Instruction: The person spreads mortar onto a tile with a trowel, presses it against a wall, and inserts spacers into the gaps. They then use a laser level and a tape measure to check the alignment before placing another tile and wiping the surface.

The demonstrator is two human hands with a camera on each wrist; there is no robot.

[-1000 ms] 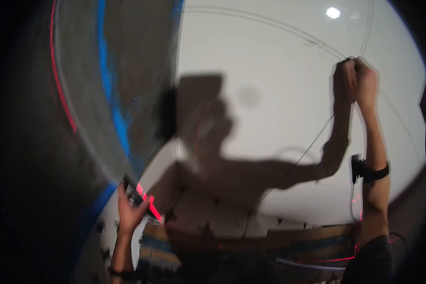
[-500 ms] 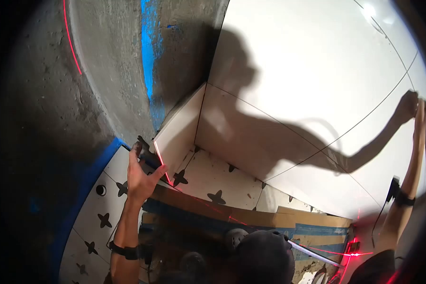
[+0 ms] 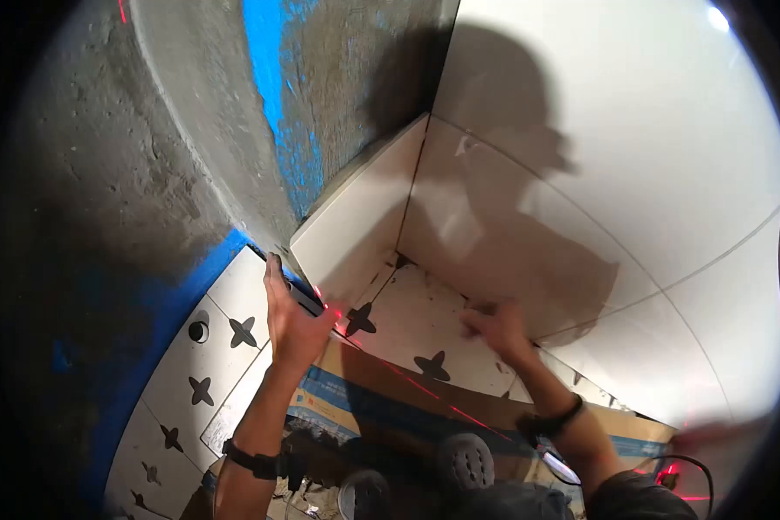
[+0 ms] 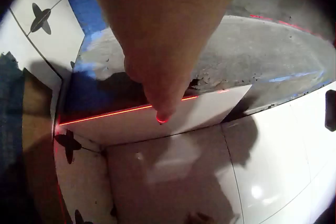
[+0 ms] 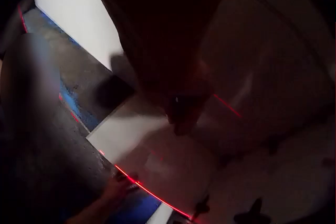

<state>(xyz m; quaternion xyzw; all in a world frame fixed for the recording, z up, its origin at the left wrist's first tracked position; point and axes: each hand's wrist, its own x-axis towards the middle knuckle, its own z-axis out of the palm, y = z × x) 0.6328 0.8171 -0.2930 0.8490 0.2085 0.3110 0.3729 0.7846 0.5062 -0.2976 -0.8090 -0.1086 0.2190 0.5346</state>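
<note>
In the head view, my left hand [image 3: 299, 325] is at the near edge of a white wall tile [image 3: 360, 204], thumb on its lit side and fingers behind, by the grey wall. The left wrist view shows a digit tip touching the same tile [image 4: 210, 111] along a red laser line. My right hand [image 3: 498, 329] hovers over the patterned floor by the large white wall, fingers curled around a small dark object [image 5: 177, 100]. Its kind is hidden in shadow in the right wrist view.
A rough grey wall [image 3: 199, 104] with blue paint is on the left. Floor tiles [image 3: 169, 390] bear dark four-petal marks. Cardboard [image 3: 615, 425] with blue stripes lies in front of my knees. A red-lit laser device [image 3: 670, 475] stands at lower right, a cable beside it.
My right hand has come down from high on the white wall to near the floor corner. My left hand stays at the tile's edge while the head view tilts downward.
</note>
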